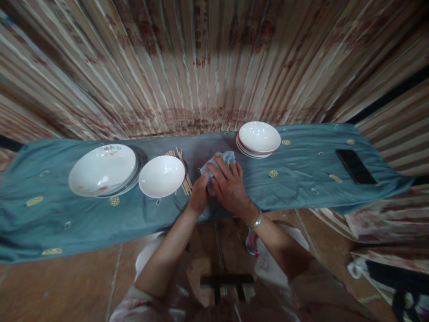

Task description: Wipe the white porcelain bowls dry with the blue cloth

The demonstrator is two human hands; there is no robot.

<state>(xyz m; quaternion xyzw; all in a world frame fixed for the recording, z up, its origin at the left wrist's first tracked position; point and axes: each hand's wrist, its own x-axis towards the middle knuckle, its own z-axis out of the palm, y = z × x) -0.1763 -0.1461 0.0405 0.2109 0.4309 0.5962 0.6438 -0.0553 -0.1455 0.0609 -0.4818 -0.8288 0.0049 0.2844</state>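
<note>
A light blue cloth (229, 157) is bunched between my two hands at the middle of the table. My right hand (232, 185) lies over it, fingers bent and pressed onto the folds. My left hand (200, 193) grips its near left side, thumb pointing up. Whether anything is wrapped inside the cloth is hidden by my fingers. Just left of my left hand, several wooden chopsticks (185, 179) lie loose, partly covered by a white bowl (161, 176). Beyond my right hand sits a small stack of white bowls (259, 137), some with red rims.
Farther left stands a stack of large white plates (100, 172) with a floral pattern. A black phone (355, 166) lies at the right end of the teal tablecloth (301, 179). Pleated curtains (214, 80) hang right behind the table. A dark stool or frame (227, 281) shows below me.
</note>
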